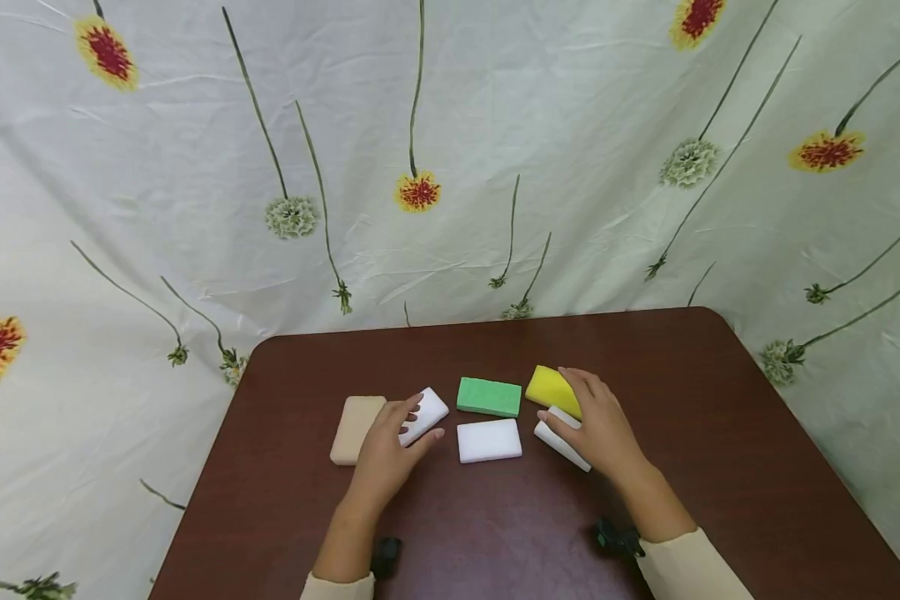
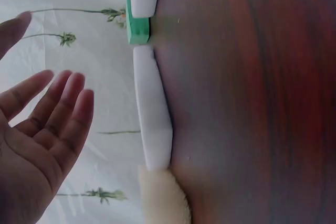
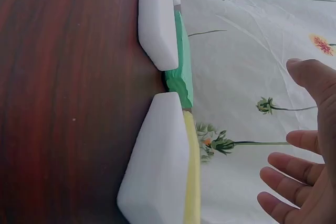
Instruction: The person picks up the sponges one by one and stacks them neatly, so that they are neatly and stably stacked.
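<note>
My left hand [image 1: 384,454] hovers with spread fingers over a white sponge block [image 1: 431,412], covering part of it in the head view. A beige sponge block [image 1: 355,432] lies just left of it. My right hand [image 1: 606,427], fingers also apart, is above another white sponge block [image 1: 558,443] and a yellow one [image 1: 546,387], both partly hidden. Between the hands lie a green block [image 1: 489,397] and, in front of it, a third white block [image 1: 489,442]. Both wrist views show the left hand [image 2: 50,129] and right hand [image 3: 307,166] raised apart from the blocks, holding nothing.
All the blocks lie on a dark reddish-brown wooden table [image 1: 495,525] with rounded far corners. A white cloth [image 1: 465,258] printed with flowers hangs behind it and along the sides. Small dark devices [image 1: 386,557] are worn at both wrists.
</note>
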Demonstrator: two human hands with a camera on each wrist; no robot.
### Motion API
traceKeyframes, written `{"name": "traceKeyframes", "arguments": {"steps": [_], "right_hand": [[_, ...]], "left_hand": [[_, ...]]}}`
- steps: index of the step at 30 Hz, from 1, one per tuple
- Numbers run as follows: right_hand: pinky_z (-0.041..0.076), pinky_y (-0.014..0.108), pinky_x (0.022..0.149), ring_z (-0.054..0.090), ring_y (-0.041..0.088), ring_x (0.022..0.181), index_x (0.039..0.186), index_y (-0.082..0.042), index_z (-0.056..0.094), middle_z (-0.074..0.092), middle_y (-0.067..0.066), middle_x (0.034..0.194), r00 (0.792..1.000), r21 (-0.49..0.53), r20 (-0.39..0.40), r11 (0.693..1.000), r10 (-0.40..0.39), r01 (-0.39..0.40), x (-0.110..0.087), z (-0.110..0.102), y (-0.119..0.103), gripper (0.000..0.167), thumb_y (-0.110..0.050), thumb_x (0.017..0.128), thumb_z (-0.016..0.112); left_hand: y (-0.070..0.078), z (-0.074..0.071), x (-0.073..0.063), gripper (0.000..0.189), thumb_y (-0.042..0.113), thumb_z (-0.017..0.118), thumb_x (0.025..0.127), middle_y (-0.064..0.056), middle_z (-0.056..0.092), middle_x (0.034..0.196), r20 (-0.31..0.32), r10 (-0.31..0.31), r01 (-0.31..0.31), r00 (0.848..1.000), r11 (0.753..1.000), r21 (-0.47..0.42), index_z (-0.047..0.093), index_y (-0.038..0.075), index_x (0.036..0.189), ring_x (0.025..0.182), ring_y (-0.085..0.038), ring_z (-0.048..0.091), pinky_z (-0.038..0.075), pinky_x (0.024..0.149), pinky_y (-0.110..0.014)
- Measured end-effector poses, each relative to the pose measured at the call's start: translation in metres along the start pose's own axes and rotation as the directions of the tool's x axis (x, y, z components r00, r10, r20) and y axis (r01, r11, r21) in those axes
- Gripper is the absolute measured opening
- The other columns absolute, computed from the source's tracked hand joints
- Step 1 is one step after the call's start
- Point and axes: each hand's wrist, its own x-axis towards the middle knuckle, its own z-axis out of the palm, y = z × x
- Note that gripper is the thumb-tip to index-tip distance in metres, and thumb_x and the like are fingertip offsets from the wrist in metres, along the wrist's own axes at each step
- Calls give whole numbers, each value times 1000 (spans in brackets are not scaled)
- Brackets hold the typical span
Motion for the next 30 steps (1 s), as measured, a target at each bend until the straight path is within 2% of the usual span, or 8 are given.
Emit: {"name": "traceKeyframes", "arguments": {"steps": [7, 12, 19, 23, 30], "right_hand": [[47, 58, 102, 52, 37, 128, 147, -8, 50, 55, 16, 137, 1000, 19, 1, 1000, 21, -21, -8, 2, 6, 72, -37, 88, 78], [50, 57, 98, 55, 37, 125, 145, -7, 53, 57, 17, 134, 998, 45, 20, 997, 59, -60, -15, 3, 7, 68, -34, 88, 79], [52, 55, 95, 57, 36, 120, 145, -7, 52, 56, 17, 133, 992, 50, 58, 992, 112, -115, -23, 1, 10, 67, -33, 89, 78], [52, 55, 96, 58, 36, 118, 144, -5, 53, 56, 19, 135, 987, 38, 63, 988, 150, -153, -27, -1, 11, 66, -33, 89, 78], [51, 54, 95, 58, 36, 117, 140, -2, 56, 58, 20, 130, 981, 18, 68, 983, 181, -183, -33, -3, 16, 63, -30, 88, 79]], "left_hand": [[0, 15, 0, 56, 18, 85, 82, -9, 65, 110, 125, 12, -2, 992, 996, -87, 64, 7, 133, 97, -19, 65, 56, 83, -32], [2, 22, -2, 58, 18, 86, 80, -5, 66, 106, 192, -25, 41, 981, 996, -78, 64, 9, 134, 91, -13, 64, 54, 79, -27], [2, 27, 0, 61, 21, 85, 82, -3, 66, 108, 246, -73, 99, 967, 991, -95, 61, 12, 138, 93, -12, 65, 52, 81, -27], [0, 30, 1, 67, 25, 85, 83, -3, 65, 110, 282, -88, 112, 955, 991, -70, 57, 13, 142, 95, -13, 63, 51, 81, -30], [-2, 35, 4, 68, 24, 85, 82, -5, 65, 108, 308, -70, 87, 949, 995, -41, 57, 9, 142, 95, -17, 63, 51, 81, -33]]}}
